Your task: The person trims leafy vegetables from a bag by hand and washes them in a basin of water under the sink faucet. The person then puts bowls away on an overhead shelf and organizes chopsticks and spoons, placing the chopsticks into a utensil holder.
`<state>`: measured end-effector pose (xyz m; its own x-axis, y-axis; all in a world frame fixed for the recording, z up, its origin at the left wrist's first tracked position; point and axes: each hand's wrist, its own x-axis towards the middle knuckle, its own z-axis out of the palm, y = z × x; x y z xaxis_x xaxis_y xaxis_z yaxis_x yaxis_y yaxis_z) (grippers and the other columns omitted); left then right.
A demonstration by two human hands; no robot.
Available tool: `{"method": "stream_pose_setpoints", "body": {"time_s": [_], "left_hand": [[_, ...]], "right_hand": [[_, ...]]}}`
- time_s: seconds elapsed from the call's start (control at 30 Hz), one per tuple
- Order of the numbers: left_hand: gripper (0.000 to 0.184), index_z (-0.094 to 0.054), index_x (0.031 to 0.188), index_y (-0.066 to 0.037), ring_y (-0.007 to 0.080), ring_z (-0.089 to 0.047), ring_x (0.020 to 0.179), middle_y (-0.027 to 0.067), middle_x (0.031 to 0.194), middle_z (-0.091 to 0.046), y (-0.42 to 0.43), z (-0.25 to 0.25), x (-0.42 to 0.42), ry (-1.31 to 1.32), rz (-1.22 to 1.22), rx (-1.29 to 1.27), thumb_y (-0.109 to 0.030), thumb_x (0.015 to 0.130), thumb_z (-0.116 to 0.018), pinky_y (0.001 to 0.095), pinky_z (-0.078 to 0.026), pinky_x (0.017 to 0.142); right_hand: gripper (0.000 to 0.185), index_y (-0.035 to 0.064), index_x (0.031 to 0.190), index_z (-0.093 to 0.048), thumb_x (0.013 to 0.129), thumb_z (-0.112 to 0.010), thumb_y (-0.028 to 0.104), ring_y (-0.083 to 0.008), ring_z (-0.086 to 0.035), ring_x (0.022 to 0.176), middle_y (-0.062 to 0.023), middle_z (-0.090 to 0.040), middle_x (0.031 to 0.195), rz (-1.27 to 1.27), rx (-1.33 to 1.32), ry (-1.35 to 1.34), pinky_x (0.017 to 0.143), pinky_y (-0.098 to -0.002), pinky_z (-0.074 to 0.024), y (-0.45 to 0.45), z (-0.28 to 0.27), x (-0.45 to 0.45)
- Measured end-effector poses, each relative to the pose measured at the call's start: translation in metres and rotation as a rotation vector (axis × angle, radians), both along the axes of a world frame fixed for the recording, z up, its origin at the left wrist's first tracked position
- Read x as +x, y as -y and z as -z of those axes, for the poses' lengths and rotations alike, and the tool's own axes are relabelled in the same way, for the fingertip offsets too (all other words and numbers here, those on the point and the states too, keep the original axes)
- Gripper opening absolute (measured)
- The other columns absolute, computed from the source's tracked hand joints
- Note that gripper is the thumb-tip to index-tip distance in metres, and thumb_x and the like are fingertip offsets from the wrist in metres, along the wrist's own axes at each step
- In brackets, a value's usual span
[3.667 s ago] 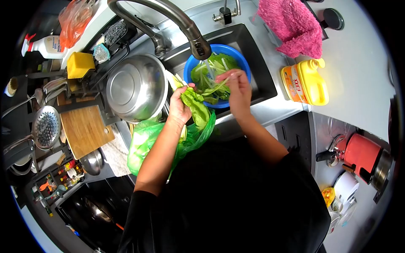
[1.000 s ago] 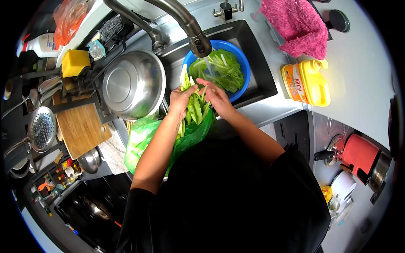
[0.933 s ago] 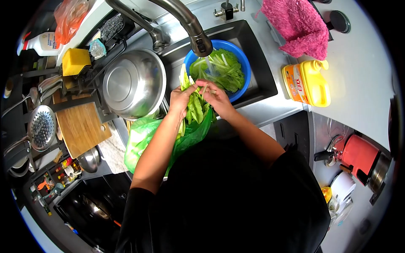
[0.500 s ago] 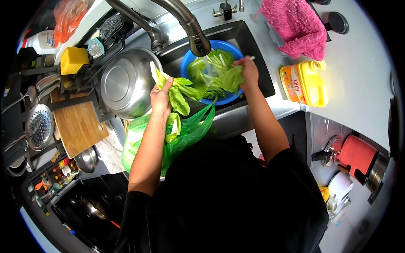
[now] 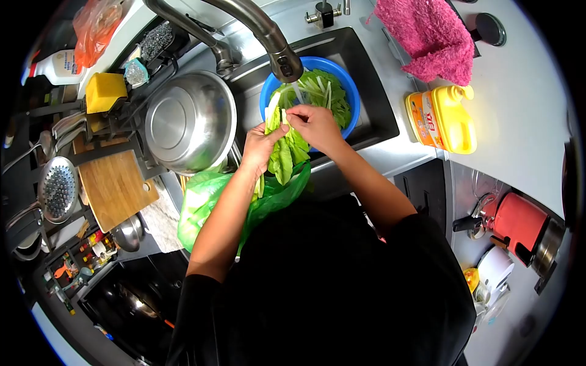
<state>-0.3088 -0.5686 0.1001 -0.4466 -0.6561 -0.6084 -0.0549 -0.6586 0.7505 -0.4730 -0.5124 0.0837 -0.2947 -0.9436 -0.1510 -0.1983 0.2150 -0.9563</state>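
Observation:
My left hand [image 5: 261, 145] is closed around a bunch of leafy greens [image 5: 284, 160], held over the near left rim of a blue basin [image 5: 352, 91]. At the top of that bunch, my right hand [image 5: 314, 127] pinches a pale stalk between thumb and fingers. Loose green leaves [image 5: 329, 91] fill the basin, which sits in the dark sink [image 5: 373, 107]. Water runs into it from the faucet [image 5: 287, 66]. Below my left forearm spreads a green plastic bag [image 5: 204, 198].
A steel bowl [image 5: 189, 122] lies upside down left of the sink. To the right stand a yellow detergent jug [image 5: 453, 122] and a pink towel [image 5: 433, 43]. A wooden cutting board [image 5: 116, 189] and a perforated ladle [image 5: 59, 186] are at far left.
My right hand has left its leaf at the basin's right side and moved left to the bunch. My left hand has brought the greens rightward, closer to the basin.

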Motion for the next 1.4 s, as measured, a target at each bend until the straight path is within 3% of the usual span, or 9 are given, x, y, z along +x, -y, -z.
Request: {"method": "stream_pose_setpoints", "body": {"time_s": [0.2,0.3,0.4,0.53,0.63,0.77,0.97,1.07,1.4], "left_hand": [[0.019,-0.074,0.107,-0.002,0.0081,-0.066,0.078,0.0024,0.093,-0.074,0.002,0.003,0.004,0.028,0.127,-0.092,-0.008,0.089,-0.076,0.0264,-0.054,0.069],[0.020,-0.073,0.107,-0.002,0.0094,-0.066,0.079,0.0029,0.093,-0.073,0.001,0.001,0.004,0.029,0.151,-0.028,-0.009,0.089,-0.078,0.0273,-0.054,0.070],[0.020,-0.073,0.107,-0.003,0.0116,-0.068,0.079,0.0039,0.093,-0.074,0.000,-0.006,0.000,-0.033,0.151,0.071,-0.010,0.088,-0.078,0.0286,-0.055,0.071],[0.022,-0.072,0.110,-0.004,0.0124,-0.070,0.081,0.0036,0.095,-0.074,-0.005,0.005,-0.004,-0.006,0.117,0.108,-0.009,0.090,-0.077,0.0310,-0.057,0.072],[0.022,-0.072,0.110,-0.004,0.0126,-0.070,0.081,0.0036,0.095,-0.074,-0.005,0.010,-0.004,0.051,0.077,0.028,-0.010,0.090,-0.077,0.0304,-0.057,0.072],[0.022,-0.072,0.108,-0.003,0.0113,-0.067,0.079,0.0032,0.094,-0.073,-0.006,0.012,-0.004,0.023,0.006,-0.026,-0.011,0.089,-0.078,0.0272,-0.054,0.071],[0.020,-0.072,0.105,-0.003,0.0086,-0.064,0.075,0.0016,0.090,-0.072,-0.001,0.004,0.001,0.052,-0.132,-0.167,-0.010,0.088,-0.080,0.0250,-0.051,0.067],[0.017,-0.073,0.102,-0.002,0.0065,-0.061,0.070,0.0009,0.085,-0.072,0.001,-0.006,-0.001,0.084,-0.070,-0.194,-0.011,0.089,-0.079,0.0242,-0.050,0.064],[0.023,-0.071,0.097,0.000,0.0062,-0.060,0.065,0.0012,0.082,-0.071,-0.010,-0.005,0.012,0.230,0.071,-0.089,-0.023,0.094,-0.075,0.0253,-0.048,0.059]], "right_hand": [[0.023,0.0002,0.097,-0.075,0.082,-0.071,0.017,-0.0165,-0.068,0.066,-0.0117,-0.074,0.081,-0.020,0.038,0.033,0.065,-0.0308,-0.0526,-0.002,-0.018,-0.006],[0.020,-0.0002,0.090,-0.075,0.082,-0.069,0.017,-0.0138,-0.061,0.060,-0.0060,-0.070,0.072,0.048,0.004,0.126,0.060,-0.0304,-0.0488,-0.002,0.004,-0.003],[0.016,0.0013,0.087,-0.073,0.083,-0.066,0.015,-0.0121,-0.057,0.063,-0.0016,-0.066,0.074,0.117,0.188,0.669,0.061,-0.0287,-0.0461,-0.004,0.025,-0.005],[0.015,0.0022,0.099,-0.069,0.089,-0.063,0.012,-0.0095,-0.057,0.078,-0.0021,-0.064,0.088,0.294,0.167,1.044,0.071,-0.0252,-0.0452,-0.006,0.031,0.010],[0.016,0.0015,0.101,-0.068,0.094,-0.065,0.016,-0.0108,-0.060,0.081,-0.0020,-0.065,0.088,0.155,-0.030,0.637,0.074,-0.0279,-0.0477,-0.006,0.030,0.019],[0.024,0.0004,0.112,-0.064,0.097,-0.064,0.020,-0.0232,-0.066,0.081,-0.0113,-0.069,0.093,-0.006,-0.208,0.056,0.074,-0.0317,-0.0510,-0.011,0.026,0.016],[0.017,0.0020,0.107,-0.059,0.098,-0.058,0.017,-0.0395,-0.067,0.080,-0.0184,-0.068,0.087,0.032,-0.202,-0.122,0.071,-0.0459,-0.0534,-0.012,0.014,0.011],[0.013,0.0036,0.102,-0.055,0.097,-0.055,0.015,-0.0410,-0.066,0.082,-0.0186,-0.066,0.086,-0.217,-0.158,-0.419,0.071,-0.0509,-0.0516,-0.019,0.008,0.011],[0.011,0.0053,0.087,-0.057,0.083,-0.065,0.010,-0.0362,-0.064,0.073,-0.0133,-0.062,0.081,-0.150,-0.357,-0.431,0.064,-0.0471,-0.0521,-0.029,0.010,0.021]]}}
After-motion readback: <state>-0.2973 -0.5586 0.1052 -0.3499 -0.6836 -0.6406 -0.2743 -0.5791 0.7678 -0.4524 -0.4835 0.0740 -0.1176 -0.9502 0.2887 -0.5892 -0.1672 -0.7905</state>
